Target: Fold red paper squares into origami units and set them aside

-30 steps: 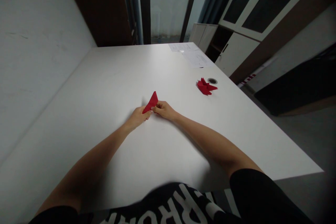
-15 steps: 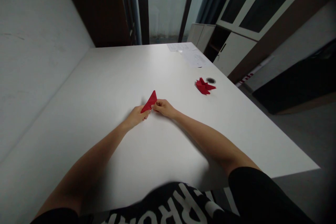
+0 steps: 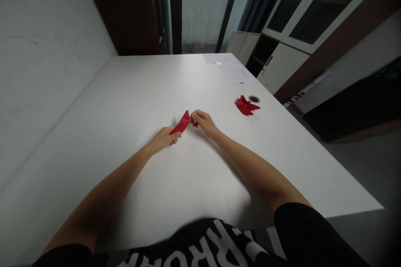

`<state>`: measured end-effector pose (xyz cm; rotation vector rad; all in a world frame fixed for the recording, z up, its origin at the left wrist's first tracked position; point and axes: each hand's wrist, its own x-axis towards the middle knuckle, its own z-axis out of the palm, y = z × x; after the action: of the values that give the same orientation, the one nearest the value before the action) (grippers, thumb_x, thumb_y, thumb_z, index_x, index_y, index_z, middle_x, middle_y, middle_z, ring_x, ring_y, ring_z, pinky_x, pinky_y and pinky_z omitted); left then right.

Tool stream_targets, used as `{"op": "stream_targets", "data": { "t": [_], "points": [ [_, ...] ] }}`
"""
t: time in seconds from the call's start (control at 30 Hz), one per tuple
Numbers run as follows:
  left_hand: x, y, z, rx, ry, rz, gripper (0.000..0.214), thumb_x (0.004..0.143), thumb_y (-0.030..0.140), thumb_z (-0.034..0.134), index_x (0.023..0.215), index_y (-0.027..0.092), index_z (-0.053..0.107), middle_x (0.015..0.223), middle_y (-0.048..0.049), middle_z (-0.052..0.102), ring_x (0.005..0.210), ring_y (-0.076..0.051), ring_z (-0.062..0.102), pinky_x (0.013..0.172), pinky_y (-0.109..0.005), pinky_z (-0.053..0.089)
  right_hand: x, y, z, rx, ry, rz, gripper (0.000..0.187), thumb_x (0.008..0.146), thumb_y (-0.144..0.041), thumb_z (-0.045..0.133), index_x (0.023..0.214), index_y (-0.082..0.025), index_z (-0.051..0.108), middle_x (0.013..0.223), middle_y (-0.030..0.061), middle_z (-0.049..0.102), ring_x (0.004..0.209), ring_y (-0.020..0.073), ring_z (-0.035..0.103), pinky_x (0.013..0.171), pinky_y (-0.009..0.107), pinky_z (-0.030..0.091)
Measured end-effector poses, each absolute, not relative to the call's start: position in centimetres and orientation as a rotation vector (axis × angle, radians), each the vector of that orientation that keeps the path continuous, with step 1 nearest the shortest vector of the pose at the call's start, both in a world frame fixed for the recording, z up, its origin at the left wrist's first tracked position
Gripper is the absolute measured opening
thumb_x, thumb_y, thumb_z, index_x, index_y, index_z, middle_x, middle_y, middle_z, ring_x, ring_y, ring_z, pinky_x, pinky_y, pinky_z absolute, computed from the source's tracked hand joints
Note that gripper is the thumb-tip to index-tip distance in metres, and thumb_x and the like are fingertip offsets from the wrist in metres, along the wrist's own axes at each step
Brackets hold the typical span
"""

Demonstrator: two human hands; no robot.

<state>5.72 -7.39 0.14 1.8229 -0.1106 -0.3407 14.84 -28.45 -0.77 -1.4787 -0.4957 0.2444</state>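
Head view, centre of frame: left hand (image 3: 163,138), fingers curled closed, pinching the lower end of the red folded paper (image 3: 181,124). Just right of it, right hand (image 3: 202,120), fingertips drawn together on the paper's upper tip, no visible gap. Held between both hands as a narrow slanted strip, low end to the lower left, high end to the upper right. Lifted just off the white table (image 3: 125,91) or resting on it, cannot tell. Both forearms bare, running in from the lower edge.

Right of centre, well apart from the hands: second red folded piece (image 3: 246,105), flat on the table, points sticking out. Just beside it, toward the upper right, round cable grommet (image 3: 253,99) set in the tabletop.

Upper centre, at the table's far edge: white sheets (image 3: 233,69), lying flat, print too small to read.

Upper right: white cabinet (image 3: 282,64) with dark glass doors. Top centre: glass door (image 3: 202,12), greenery behind. Left side: plain white wall (image 3: 37,50).

Bottom edge: black shirt (image 3: 203,246) with white lettering, only partly in frame.
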Motion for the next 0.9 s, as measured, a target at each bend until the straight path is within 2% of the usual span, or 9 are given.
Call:
{"op": "stream_targets", "data": {
  "t": [0.1,0.33,0.5,0.63,0.73,0.9],
  "points": [
    [5.5,-7.5,0.3,1.828,-0.176,-0.403,0.041,0.091,0.054,0.053,0.083,0.016,0.063,0.055,0.0027,0.053,0.048,-0.010,0.043,0.050,-0.024,0.032,13.9,-28.0,-0.7,-1.574,-0.588,0.301,0.046,0.086,-0.063,0.063,0.078,-0.017,0.060,0.063,-0.0024,0.056,0.057,0.0105,0.048,0.056,0.025,0.037],
    [5.3,-7.7,0.8,1.811,-0.260,-0.525,0.053,0.093,0.063,0.046,0.083,0.015,0.065,0.047,0.0031,0.048,0.042,-0.010,0.037,0.046,-0.024,0.027,13.1,-27.7,-0.7,-1.674,-0.547,0.167,0.054,0.089,-0.066,0.055,0.065,-0.018,0.054,0.057,-0.0038,0.047,0.056,0.0103,0.040,0.055,0.026,0.032],
    [5.9,-7.3,0.1,1.792,-0.180,-0.356,0.050,0.094,0.060,0.045,0.079,0.015,0.062,0.048,0.0032,0.049,0.043,-0.009,0.038,0.047,-0.024,0.028,13.8,-28.0,-0.7,-1.645,-0.452,0.049,0.051,0.092,-0.061,0.054,0.063,-0.019,0.051,0.056,-0.0040,0.044,0.055,0.0102,0.039,0.055,0.026,0.030],
    [6.6,-6.4,-0.3,1.799,-0.057,-0.140,0.046,0.095,0.056,0.045,0.073,0.017,0.057,0.049,0.0038,0.049,0.045,-0.009,0.039,0.048,-0.023,0.030,15.0,-29.0,0.1,-1.677,-0.552,0.158,0.042,0.089,-0.056,0.060,0.072,-0.018,0.060,0.057,-0.0046,0.047,0.053,0.0097,0.039,0.053,0.025,0.029],
    [7.0,-5.8,-0.2,1.816,-0.035,0.004,0.041,0.092,0.052,0.053,0.068,0.018,0.054,0.051,0.0040,0.050,0.046,-0.008,0.041,0.049,-0.022,0.031,15.5,-30.0,1.3,-1.763,-0.670,0.298,0.038,0.088,-0.053,0.062,0.079,-0.017,0.065,0.058,-0.0037,0.052,0.054,0.0098,0.044,0.053,0.024,0.033],
    [7.3,-5.4,-0.3,1.711,0.084,0.168,0.028,0.085,0.045,0.064,0.086,0.017,0.062,0.067,0.0005,0.065,0.054,-0.010,0.054,0.053,-0.022,0.040,14.9,-31.0,2.9,-1.883,-0.768,0.292,0.032,0.092,-0.046,0.059,0.088,-0.016,0.070,0.064,-0.0010,0.061,0.056,0.0104,0.053,0.056,0.023,0.040]
  ]
}}
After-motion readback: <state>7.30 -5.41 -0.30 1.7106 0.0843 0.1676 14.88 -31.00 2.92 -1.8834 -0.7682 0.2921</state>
